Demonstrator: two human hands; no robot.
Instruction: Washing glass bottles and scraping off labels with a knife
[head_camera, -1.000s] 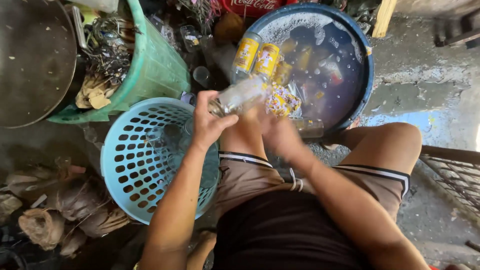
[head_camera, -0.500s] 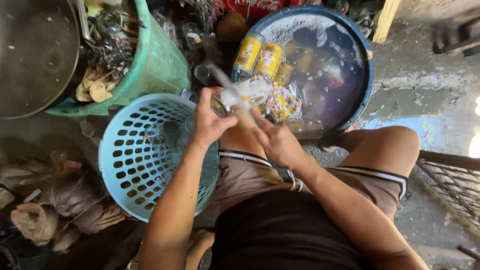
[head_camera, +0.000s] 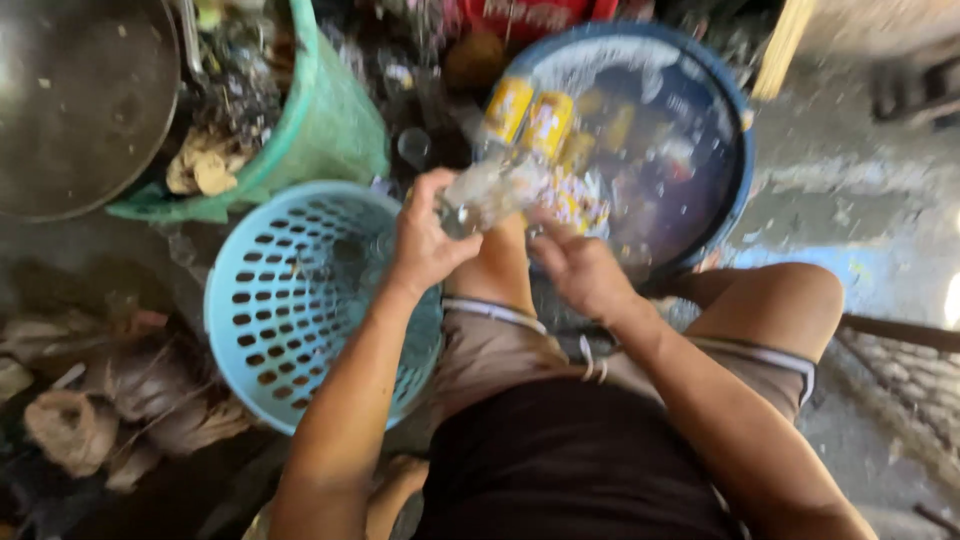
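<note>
While your left hand (head_camera: 425, 245) grips a clear glass bottle (head_camera: 485, 190), your right hand (head_camera: 580, 270) curls loosely beside the perforated plastic basket (head_camera: 290, 300).

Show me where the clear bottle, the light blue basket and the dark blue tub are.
clear bottle (head_camera: 490, 190), head view, on its body.
light blue basket (head_camera: 290, 300), head view, on its perforated inside wall.
dark blue tub (head_camera: 738, 165), head view, on its right rim.

A wet concrete floor (head_camera: 850, 190) carries a blue tub (head_camera: 735, 200), a light-blue basket (head_camera: 240, 300) and a green bin (head_camera: 330, 120).
</note>
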